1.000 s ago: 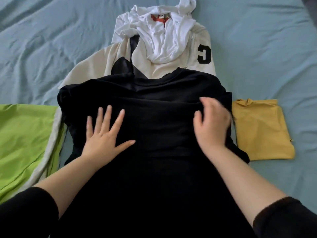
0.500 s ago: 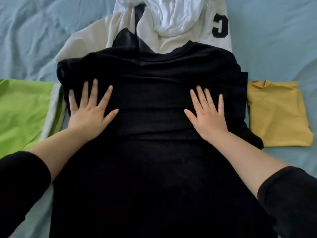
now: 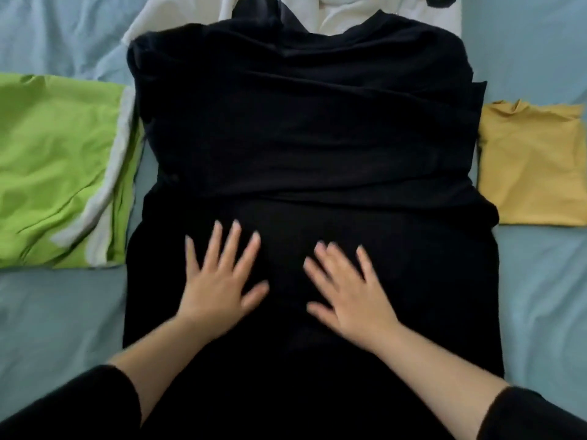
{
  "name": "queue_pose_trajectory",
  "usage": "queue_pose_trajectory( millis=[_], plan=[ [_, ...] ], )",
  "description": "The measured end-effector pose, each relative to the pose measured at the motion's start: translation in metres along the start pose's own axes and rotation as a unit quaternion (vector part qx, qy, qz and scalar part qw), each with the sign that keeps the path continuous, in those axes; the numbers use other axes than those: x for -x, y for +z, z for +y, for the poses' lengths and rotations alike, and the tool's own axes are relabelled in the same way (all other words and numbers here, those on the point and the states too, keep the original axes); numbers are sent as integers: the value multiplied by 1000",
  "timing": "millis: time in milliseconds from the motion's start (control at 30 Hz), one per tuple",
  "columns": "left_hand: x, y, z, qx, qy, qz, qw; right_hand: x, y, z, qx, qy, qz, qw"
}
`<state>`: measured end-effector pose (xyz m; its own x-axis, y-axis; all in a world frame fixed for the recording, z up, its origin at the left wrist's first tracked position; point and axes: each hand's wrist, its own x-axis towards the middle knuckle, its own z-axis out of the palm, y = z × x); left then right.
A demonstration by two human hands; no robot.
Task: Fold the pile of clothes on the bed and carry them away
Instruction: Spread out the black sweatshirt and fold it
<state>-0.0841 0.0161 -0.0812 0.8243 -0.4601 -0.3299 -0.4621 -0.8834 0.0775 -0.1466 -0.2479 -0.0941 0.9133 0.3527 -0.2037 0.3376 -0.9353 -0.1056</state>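
A long black garment (image 3: pixel 305 128) lies flat down the middle of the bed, with its sleeves folded across the chest. My left hand (image 3: pixel 219 281) presses flat on its lower half with fingers spread. My right hand (image 3: pixel 349 290) lies flat beside it, fingers spread too, slightly blurred. Both hands rest close together near the garment's centre line. A cream jacket with black lettering (image 3: pixel 349 14) and white cloth lie under the black collar at the top edge.
A folded lime-green garment with a pale stripe (image 3: pixel 57 173) lies left of the black one. A folded mustard-yellow top (image 3: pixel 533 163) sits to the right. The pale blue bedsheet (image 3: pixel 57 319) shows on both sides.
Both hands have slid down from the folded sleeves to the lower part of the black garment and come closer together. The view has dropped, cutting off most of the cream jacket.
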Motion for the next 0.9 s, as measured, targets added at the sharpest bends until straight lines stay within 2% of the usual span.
queue_pose_trajectory(
  millis=[33, 100, 200, 267, 333, 400, 467, 533, 667, 767, 900],
  plan=[
    [32, 11, 12, 1, 45, -26, 999, 25, 7, -10, 23, -74, -20, 997],
    [81, 24, 23, -21, 112, -79, 990, 48, 11, -15, 39, -119, -47, 991],
    [100, 10, 34, -48, 69, -144, 986, 45, -7, -20, 43, -78, -105, 990],
    [103, -9, 50, -19, 43, -154, 987, 47, -22, -35, 13, -35, -136, 990],
    [113, -13, 71, 28, 88, -149, 985, 65, -27, -57, -18, -34, -150, 988],
    [132, -6, 85, 30, 144, -169, 975, 103, -22, -70, -33, -67, -168, 983],
    [156, 12, 81, -8, 147, -220, 964, 146, -16, -66, -25, -55, -190, 980],
    [174, 27, 69, -41, 130, -292, 947, 175, -16, -57, -20, -2, -216, 976],
    [179, 24, 58, -78, 131, -313, 937, 187, -19, -62, -4, 47, -275, 960],
    [179, 12, 73, -73, 106, -315, 940, 187, -30, -74, -18, 97, -259, 961],
    [182, -5, 96, -25, 64, -264, 962, 199, -41, -83, -42, 182, -164, 969]
  ],
)
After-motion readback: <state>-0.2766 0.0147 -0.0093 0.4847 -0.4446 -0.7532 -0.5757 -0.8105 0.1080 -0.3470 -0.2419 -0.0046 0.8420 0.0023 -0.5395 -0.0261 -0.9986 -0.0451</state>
